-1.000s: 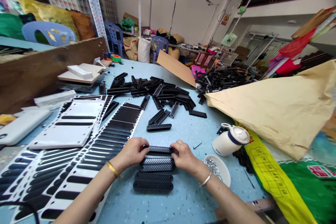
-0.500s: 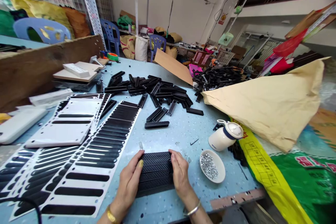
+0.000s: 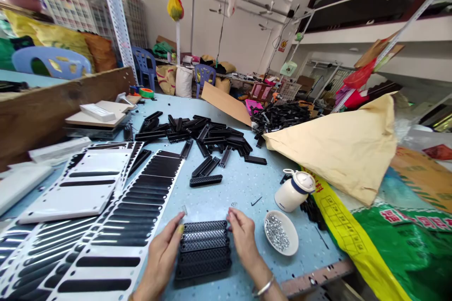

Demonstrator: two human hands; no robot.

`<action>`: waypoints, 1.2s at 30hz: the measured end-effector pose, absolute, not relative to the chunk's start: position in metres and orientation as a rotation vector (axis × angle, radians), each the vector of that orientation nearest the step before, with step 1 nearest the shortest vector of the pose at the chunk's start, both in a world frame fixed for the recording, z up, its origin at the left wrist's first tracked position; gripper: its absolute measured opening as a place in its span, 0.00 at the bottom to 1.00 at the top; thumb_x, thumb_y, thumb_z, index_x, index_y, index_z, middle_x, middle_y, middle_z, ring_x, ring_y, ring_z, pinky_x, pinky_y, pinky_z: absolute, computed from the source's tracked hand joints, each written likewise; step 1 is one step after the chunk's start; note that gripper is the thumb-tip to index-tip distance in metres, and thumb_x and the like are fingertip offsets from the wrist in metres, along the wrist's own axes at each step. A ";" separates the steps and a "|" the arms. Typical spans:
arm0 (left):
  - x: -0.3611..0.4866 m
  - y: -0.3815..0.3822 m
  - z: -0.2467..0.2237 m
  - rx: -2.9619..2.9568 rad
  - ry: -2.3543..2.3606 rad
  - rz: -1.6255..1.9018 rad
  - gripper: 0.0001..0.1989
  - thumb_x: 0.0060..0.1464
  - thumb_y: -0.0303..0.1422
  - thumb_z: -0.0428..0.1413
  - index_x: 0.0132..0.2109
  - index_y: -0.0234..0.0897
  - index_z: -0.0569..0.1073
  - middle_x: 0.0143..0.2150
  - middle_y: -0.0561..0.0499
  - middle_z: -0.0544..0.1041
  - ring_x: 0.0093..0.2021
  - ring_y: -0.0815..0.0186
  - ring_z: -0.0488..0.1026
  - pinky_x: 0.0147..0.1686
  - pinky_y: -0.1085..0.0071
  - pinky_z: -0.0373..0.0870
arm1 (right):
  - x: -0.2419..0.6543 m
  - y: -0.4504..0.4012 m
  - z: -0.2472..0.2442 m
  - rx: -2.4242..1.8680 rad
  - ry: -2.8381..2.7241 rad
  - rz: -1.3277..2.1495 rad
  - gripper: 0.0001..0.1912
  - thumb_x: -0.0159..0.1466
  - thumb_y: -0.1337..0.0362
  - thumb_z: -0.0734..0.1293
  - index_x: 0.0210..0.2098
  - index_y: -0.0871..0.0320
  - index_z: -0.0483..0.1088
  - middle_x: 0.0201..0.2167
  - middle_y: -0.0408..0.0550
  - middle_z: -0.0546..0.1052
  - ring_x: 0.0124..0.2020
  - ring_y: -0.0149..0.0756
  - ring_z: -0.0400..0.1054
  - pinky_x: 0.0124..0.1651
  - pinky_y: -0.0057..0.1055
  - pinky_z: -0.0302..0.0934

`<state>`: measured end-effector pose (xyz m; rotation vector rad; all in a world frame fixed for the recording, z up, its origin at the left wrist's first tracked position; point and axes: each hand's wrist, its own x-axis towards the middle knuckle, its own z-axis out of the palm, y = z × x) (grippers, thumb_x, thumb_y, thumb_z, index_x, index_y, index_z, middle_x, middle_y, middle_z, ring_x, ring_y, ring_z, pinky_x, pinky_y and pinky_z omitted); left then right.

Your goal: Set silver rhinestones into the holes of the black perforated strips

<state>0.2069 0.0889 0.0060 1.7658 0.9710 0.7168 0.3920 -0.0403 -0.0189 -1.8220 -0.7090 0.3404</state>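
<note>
Several black, textured plastic strips [image 3: 204, 247] lie side by side as a block on the blue table, in front of me. My left hand [image 3: 163, 249] is along the block's left ends, thumb and fingers stretched out and apart, with the thumb close to the upper left corner. On the other side my right hand [image 3: 244, 235] has its fingers loosely bent by the upper right corner, and a narrow gap shows between most of it and the strips. Neither hand grips the block. A white bowl [image 3: 294, 240] of small metal fasteners sits right of my right hand.
Loose black strips [image 3: 208, 136] are heaped farther back. Sheets with black oblong pieces [image 3: 106, 263] cover the left side, under white panels [image 3: 81, 193]. A white lidded mug [image 3: 291, 195] stands behind the bowl. Brown paper [image 3: 335, 143] and a green-yellow sack [image 3: 388, 244] lie to the right.
Both hands have eased outward from the ends of the strip block, where they pressed before. The block now lies more fully in sight. The camera view has tilted upward.
</note>
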 end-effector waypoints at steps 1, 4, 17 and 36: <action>0.211 0.098 0.010 1.790 0.974 0.720 0.26 0.54 0.50 0.51 0.51 0.39 0.77 0.51 0.46 0.80 0.54 0.50 0.75 0.56 0.55 0.70 | 0.404 -0.033 -0.017 -1.846 -0.707 0.355 0.19 0.66 0.53 0.62 0.38 0.61 0.77 0.32 0.52 0.80 0.35 0.42 0.73 0.37 0.34 0.67; 0.237 0.131 0.020 1.839 0.988 0.704 0.26 0.54 0.48 0.51 0.52 0.36 0.75 0.51 0.44 0.80 0.53 0.52 0.75 0.52 0.60 0.73 | 0.441 0.005 -0.013 -1.922 -0.691 0.408 0.16 0.66 0.56 0.65 0.30 0.62 0.75 0.25 0.47 0.77 0.29 0.38 0.72 0.32 0.31 0.65; 0.316 0.197 0.004 1.950 1.162 0.237 0.12 0.63 0.39 0.55 0.44 0.32 0.73 0.37 0.51 0.76 0.30 0.68 0.75 0.30 0.69 0.75 | 0.484 0.087 -0.022 -2.172 -0.767 0.560 0.11 0.68 0.59 0.66 0.40 0.62 0.71 0.34 0.43 0.76 0.29 0.30 0.71 0.32 0.30 0.69; 0.235 0.108 0.013 2.039 0.829 0.574 0.23 0.57 0.45 0.46 0.46 0.37 0.79 0.47 0.45 0.82 0.49 0.54 0.78 0.51 0.62 0.72 | 0.418 -0.019 -0.009 -1.853 -0.934 0.310 0.23 0.66 0.57 0.59 0.16 0.58 0.68 0.16 0.42 0.68 0.23 0.33 0.61 0.28 0.28 0.54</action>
